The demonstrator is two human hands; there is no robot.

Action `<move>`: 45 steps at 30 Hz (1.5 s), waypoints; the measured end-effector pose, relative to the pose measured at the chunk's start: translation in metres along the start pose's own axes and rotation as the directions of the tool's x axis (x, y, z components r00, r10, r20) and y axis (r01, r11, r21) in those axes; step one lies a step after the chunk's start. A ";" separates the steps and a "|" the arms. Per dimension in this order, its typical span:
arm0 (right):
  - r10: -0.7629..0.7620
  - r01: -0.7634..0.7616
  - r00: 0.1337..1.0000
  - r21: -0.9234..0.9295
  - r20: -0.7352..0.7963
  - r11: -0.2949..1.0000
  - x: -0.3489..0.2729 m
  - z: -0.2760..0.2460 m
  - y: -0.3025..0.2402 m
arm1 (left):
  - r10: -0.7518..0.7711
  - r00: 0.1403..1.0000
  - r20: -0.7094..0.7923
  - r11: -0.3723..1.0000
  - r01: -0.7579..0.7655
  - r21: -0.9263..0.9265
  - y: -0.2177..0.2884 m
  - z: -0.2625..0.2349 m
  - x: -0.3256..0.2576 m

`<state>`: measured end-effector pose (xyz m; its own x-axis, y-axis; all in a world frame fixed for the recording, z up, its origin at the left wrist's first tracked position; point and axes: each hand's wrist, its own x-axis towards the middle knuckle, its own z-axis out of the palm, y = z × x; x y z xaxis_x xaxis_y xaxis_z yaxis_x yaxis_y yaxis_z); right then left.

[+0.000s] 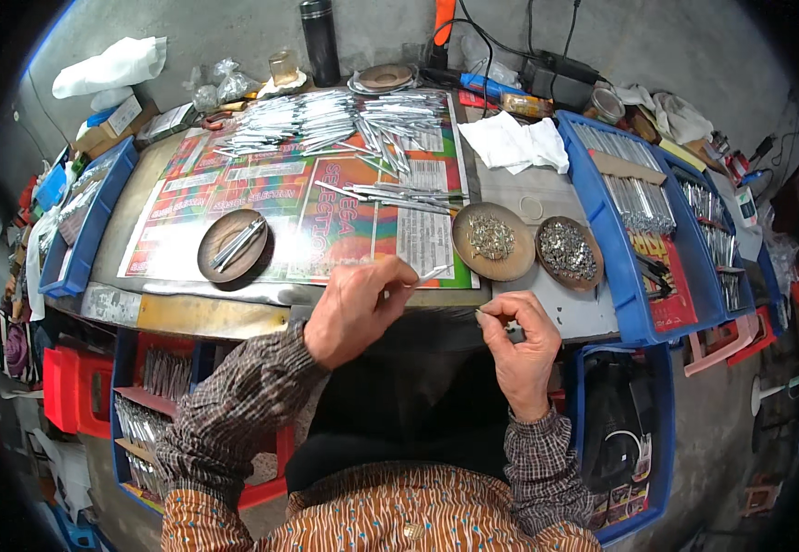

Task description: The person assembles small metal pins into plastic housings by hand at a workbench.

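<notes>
My left hand is closed in a pinch on a slim silver metal rod, whose pale end sticks out past the fingertips over the bench's front edge. My right hand is pinched too, a little to the right; whatever its fingertips hold is too small to make out. Just beyond the hands are a wooden bowl of small brass-coloured parts and a darker bowl of small silvery parts. To the left, a brown round dish has several silver rods in it.
A colourful printed sheet covers much of the bench, with heaps of silver rods at the back. Blue trays of rods flank it on both sides. A white cloth and a black flask are at the back. More crates sit below.
</notes>
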<state>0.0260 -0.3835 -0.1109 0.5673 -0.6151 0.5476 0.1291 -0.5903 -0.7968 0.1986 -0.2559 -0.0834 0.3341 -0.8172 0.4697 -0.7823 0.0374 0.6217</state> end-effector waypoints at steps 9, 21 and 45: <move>0.053 -0.060 0.998 0.169 0.046 0.984 -0.016 0.018 -0.029 | -0.362 0.929 0.079 0.811 0.355 -0.465 0.038 0.014 -0.050; 0.001 -0.004 0.999 0.092 0.043 0.996 -0.025 0.018 -0.035 | -0.394 0.915 0.088 0.785 0.384 -0.486 0.056 0.016 -0.069; 0.007 -0.008 1.000 0.018 0.027 1.000 -0.030 0.019 -0.036 | -0.061 0.971 -0.231 0.997 0.068 0.025 0.052 0.035 -0.075</move>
<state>0.0202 -0.3338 -0.1038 0.5903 -0.6047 0.5346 0.1392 -0.5761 -0.8054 0.1145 -0.2130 -0.1081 0.4935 -0.6626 0.5634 -0.7707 -0.0328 0.6364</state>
